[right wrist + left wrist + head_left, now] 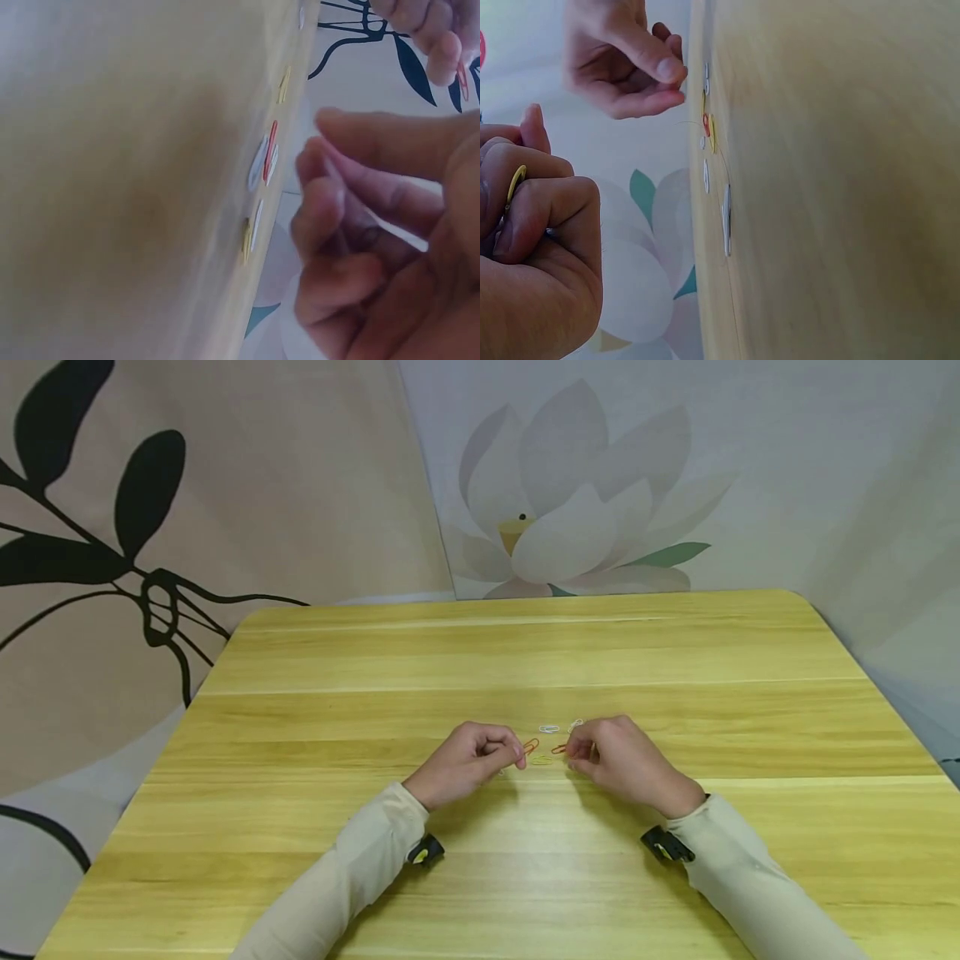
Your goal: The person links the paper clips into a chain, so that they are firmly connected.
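My left hand [468, 762] pinches a red paper clip [532, 746] at its fingertips, above the table. In the left wrist view, a yellow paper clip [515, 184] shows between that hand's curled fingers. My right hand [626, 758] hovers over the table with loosely bent fingers; the right wrist view shows nothing between its thumb and forefinger. Close to its fingertips another red paper clip [558, 749] lies on the wood. Between the hands lies a yellow paper clip [541, 760]. White paper clips [549, 728] lie just beyond, one [576, 725] partly behind the right hand.
The wood-grain table [525, 877] has rounded far corners. Behind it hangs a cloth [300, 485] printed with dark leaves and a pale flower. More yellow paper clips [246, 241] lie among the white ones. A small black camera [667, 843] sits at each wrist.
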Tool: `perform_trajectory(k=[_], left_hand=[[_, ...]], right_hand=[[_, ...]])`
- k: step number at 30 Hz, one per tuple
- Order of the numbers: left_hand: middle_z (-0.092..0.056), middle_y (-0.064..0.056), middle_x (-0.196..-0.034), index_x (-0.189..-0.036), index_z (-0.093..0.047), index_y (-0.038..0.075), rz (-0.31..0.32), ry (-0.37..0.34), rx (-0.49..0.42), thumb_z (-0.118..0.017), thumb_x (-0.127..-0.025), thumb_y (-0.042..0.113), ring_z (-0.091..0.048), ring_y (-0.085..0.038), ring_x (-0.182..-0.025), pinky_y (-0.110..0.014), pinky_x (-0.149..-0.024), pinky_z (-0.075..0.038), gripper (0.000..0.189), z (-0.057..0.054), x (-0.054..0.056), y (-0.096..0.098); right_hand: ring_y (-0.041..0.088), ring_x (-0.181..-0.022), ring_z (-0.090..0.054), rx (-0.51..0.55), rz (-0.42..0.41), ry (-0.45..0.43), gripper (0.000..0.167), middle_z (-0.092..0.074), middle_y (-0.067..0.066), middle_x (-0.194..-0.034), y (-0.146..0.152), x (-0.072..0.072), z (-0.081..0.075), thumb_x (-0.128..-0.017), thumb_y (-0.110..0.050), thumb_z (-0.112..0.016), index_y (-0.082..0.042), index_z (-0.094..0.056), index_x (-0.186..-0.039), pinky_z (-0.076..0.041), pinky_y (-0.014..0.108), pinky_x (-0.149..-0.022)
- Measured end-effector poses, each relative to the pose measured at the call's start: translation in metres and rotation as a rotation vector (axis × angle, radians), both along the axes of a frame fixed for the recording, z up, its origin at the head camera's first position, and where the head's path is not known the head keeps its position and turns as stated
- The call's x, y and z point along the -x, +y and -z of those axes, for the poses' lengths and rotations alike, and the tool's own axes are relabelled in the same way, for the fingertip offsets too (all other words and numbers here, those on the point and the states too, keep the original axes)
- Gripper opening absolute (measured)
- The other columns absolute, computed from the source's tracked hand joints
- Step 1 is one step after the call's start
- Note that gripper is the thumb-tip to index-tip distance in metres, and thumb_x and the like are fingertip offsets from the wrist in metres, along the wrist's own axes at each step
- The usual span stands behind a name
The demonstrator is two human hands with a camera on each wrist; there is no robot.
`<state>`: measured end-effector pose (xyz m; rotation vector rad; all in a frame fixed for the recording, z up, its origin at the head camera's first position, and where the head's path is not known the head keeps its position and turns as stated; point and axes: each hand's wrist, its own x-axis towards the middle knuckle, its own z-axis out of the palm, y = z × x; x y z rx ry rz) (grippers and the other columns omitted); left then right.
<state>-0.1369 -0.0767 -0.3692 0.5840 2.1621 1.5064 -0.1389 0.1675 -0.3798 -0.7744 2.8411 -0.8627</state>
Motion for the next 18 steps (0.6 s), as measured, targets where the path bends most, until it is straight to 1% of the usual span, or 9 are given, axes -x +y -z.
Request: perform_trajectory(k=[5, 8, 12, 18], left_hand=[[-0.038, 0.007, -0.056, -0.097, -0.070, -0.004, 0.004, -0.008, -0.002, -0.051, -0.101, 0.012, -0.031, -0.007, -0.051, -0.020, -0.051, -0.030, 0.025, 0.0005, -0.0007, -0.0005], [-0.036, 0.006, -0.056, -0.098, -0.070, -0.004, 0.009, -0.014, -0.002, -0.051, -0.101, 0.012, -0.030, -0.008, -0.051, -0.020, -0.051, -0.029, 0.025, 0.0010, -0.0007, -0.0008], [-0.035, 0.006, -0.057, -0.098, -0.070, -0.004, 0.014, -0.016, -0.002, -0.051, -0.102, 0.012, -0.030, -0.008, -0.051, -0.020, -0.050, -0.029, 0.025, 0.0012, -0.0007, -0.0010], [-0.035, 0.006, -0.058, -0.099, -0.070, -0.003, 0.017, -0.022, 0.002, -0.051, -0.102, 0.012, -0.031, -0.008, -0.051, -0.020, -0.050, -0.030, 0.025, 0.0009, -0.0013, -0.0011]], right_hand=[[0.004, -0.065, -0.055, -0.113, 0.028, 0.003, 0.008, -0.068, -0.005, -0.071, 0.0011, -0.0003, 0.0001, -0.081, -0.006, -0.080, -0.012, -0.074, -0.079, -0.047, 0.022, -0.062], [0.005, -0.064, -0.054, -0.155, 0.039, 0.002, 0.008, -0.068, -0.004, -0.072, 0.0015, -0.0002, 0.0002, -0.080, -0.005, -0.079, -0.012, -0.074, -0.080, -0.045, 0.023, -0.060], [0.006, -0.065, -0.055, -0.177, 0.047, -0.003, 0.009, -0.070, -0.003, -0.074, 0.0019, 0.0001, 0.0005, -0.080, -0.003, -0.078, -0.011, -0.075, -0.080, -0.046, 0.022, -0.059], [0.007, -0.066, -0.056, -0.186, 0.047, -0.015, 0.011, -0.070, -0.003, -0.074, 0.0017, 0.0011, -0.0003, -0.079, -0.002, -0.077, -0.012, -0.074, -0.076, -0.046, 0.022, -0.059]])
